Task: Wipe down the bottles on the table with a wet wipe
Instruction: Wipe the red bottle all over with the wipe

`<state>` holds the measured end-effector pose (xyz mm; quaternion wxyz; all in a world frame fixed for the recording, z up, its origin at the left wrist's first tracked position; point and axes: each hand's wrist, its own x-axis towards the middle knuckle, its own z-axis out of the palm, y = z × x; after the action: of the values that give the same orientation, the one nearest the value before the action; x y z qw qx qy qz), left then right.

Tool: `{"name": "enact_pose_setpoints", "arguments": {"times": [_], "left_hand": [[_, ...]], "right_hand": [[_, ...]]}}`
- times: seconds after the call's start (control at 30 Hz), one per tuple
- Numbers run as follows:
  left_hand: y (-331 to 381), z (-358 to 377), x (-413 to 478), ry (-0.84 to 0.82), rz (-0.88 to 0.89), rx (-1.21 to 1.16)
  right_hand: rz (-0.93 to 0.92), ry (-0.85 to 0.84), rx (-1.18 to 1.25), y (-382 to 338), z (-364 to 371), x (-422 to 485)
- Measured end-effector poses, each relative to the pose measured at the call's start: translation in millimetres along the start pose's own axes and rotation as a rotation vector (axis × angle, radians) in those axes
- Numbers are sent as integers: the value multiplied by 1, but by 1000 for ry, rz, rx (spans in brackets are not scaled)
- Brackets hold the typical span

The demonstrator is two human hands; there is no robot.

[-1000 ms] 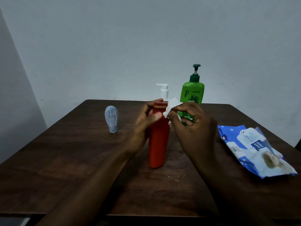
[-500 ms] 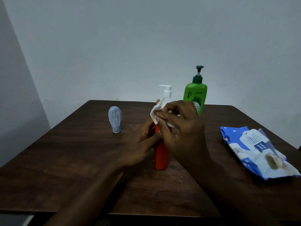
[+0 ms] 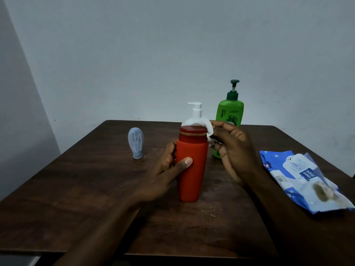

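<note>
On table (image 3: 96, 189): left hand (image 3: 169, 175) grips red bottle (image 3: 191, 166) | right hand (image 3: 236, 154) pinches wipe (image 3: 203, 124) | green bottle (image 3: 229, 116) behind

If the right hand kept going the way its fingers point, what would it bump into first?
Probably the red bottle. The right hand points left, pinching the wet wipe against the bottle's cap, so wipe and cap lie directly ahead. Depth is hard to judge from one view.

Readable labels on two items

The green pump bottle (image 3: 229, 120) reads "Henna"; the blue wipes pack (image 3: 299, 181) reads "mee mee"; smaller print is illegible.
</note>
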<state>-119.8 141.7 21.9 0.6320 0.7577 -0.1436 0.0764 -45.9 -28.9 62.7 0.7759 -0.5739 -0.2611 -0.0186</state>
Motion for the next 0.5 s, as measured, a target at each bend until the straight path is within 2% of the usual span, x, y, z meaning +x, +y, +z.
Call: {"name": "enact_pose_setpoints", "arguments": {"times": [0.07, 0.17, 0.37, 0.5], "left_hand": [[-1, -2, -1, 2, -7, 9], [0, -4, -2, -8, -21, 15], [3, -4, -4, -13, -34, -17], [2, -4, -4, -16, -26, -28]], "right_hand": [[57, -93, 38, -4, -4, 6], [67, -247, -75, -16, -5, 14], [-146, -509, -681, -54, 8, 28], [-163, -649, -878, -66, 24, 39]]}}
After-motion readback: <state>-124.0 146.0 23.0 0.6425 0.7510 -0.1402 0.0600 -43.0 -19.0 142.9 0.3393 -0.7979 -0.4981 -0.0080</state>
